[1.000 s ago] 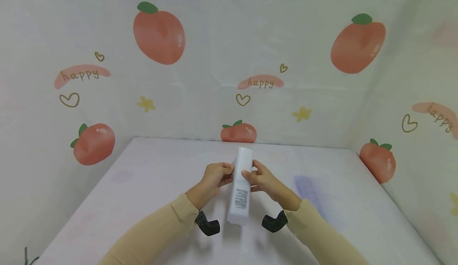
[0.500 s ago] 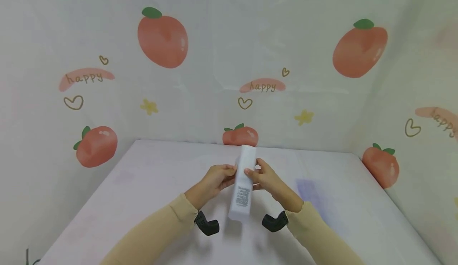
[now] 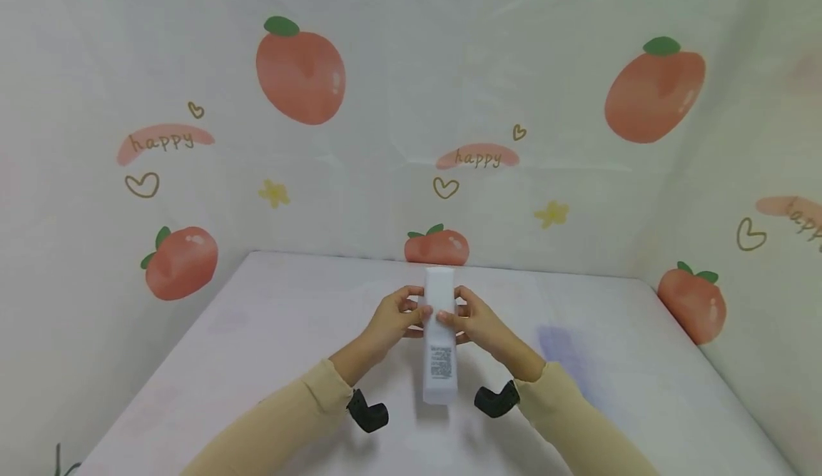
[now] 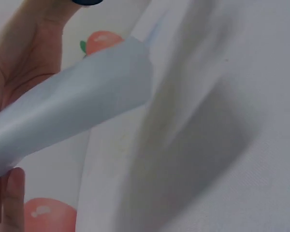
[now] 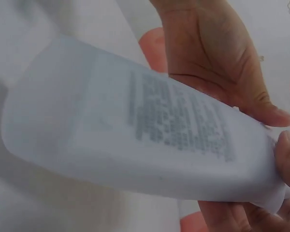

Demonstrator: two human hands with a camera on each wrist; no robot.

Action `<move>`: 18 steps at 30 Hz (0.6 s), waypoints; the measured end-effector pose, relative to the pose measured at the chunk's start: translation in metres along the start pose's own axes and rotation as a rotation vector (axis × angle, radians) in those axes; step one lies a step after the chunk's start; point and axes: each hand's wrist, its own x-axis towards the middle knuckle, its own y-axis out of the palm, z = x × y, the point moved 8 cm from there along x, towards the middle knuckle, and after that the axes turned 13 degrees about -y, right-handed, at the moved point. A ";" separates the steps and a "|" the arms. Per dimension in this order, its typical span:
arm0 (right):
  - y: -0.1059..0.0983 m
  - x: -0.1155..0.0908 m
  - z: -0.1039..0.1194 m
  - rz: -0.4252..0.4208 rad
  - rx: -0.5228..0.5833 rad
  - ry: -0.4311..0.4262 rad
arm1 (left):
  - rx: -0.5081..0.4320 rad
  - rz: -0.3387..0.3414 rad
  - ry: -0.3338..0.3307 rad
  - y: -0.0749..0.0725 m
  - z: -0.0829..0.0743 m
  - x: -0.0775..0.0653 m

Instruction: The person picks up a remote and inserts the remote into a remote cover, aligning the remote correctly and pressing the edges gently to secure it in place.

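Observation:
A white plastic bottle (image 3: 440, 337) with a block of small grey print is held up over the table, its long side towards me. My left hand (image 3: 393, 319) grips its left edge, thumb on the front face and fingers behind. On the opposite edge my right hand (image 3: 480, 322) grips it the same way, and the two thumbs lie near each other. In the right wrist view the printed face of the bottle (image 5: 111, 121) shows, its far end hidden by the thumbs. The left wrist view has a smooth, unprinted side of the bottle (image 4: 87, 96).
A white-covered table (image 3: 289, 297) lies beneath, with a faint purple patch (image 3: 565, 351) to the right. Behind it hangs a pale backdrop (image 3: 379, 105) printed with fruit and hearts. Black wrist cameras (image 3: 368, 412) sit at both cuffs.
The bottle has gone from a slight tilt to straight in front of me. My left thumb has moved from its side edge onto the front face. The right hand keeps its hold.

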 end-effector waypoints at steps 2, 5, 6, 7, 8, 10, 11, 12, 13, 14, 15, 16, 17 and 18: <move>0.001 0.000 -0.002 0.009 -0.001 -0.005 | 0.024 0.025 -0.016 0.002 0.002 0.001; 0.002 -0.002 -0.004 0.028 0.032 -0.019 | 0.059 0.047 -0.046 0.003 0.005 0.003; 0.001 -0.003 -0.005 0.037 0.053 -0.030 | 0.057 0.049 -0.051 0.002 0.005 0.004; 0.001 -0.004 -0.005 0.044 0.082 -0.042 | 0.049 0.047 -0.060 0.001 0.006 0.004; 0.000 -0.005 -0.004 0.054 0.113 -0.062 | 0.039 0.042 -0.070 0.000 0.007 0.005; -0.001 -0.009 -0.003 0.073 0.164 -0.110 | 0.006 0.031 -0.092 -0.004 0.007 0.006; -0.002 -0.010 -0.002 0.082 0.180 -0.136 | -0.009 0.025 -0.100 -0.005 0.007 0.007; -0.002 -0.011 -0.002 0.087 0.190 -0.157 | -0.021 0.023 -0.105 -0.006 0.007 0.008; -0.002 -0.012 -0.002 0.089 0.201 -0.176 | -0.031 0.023 -0.114 -0.006 0.007 0.008; -0.003 -0.013 -0.002 0.091 0.203 -0.194 | -0.033 0.025 -0.122 -0.006 0.007 0.009; -0.003 -0.014 -0.002 0.087 0.197 -0.206 | -0.027 0.027 -0.130 -0.005 0.008 0.009; -0.003 -0.014 -0.003 0.081 0.192 -0.214 | -0.017 0.027 -0.139 -0.005 0.008 0.009; -0.004 -0.014 -0.003 0.074 0.192 -0.219 | -0.008 0.028 -0.148 -0.003 0.008 0.009; -0.004 -0.013 -0.004 0.066 0.188 -0.220 | 0.003 0.028 -0.156 -0.002 0.008 0.010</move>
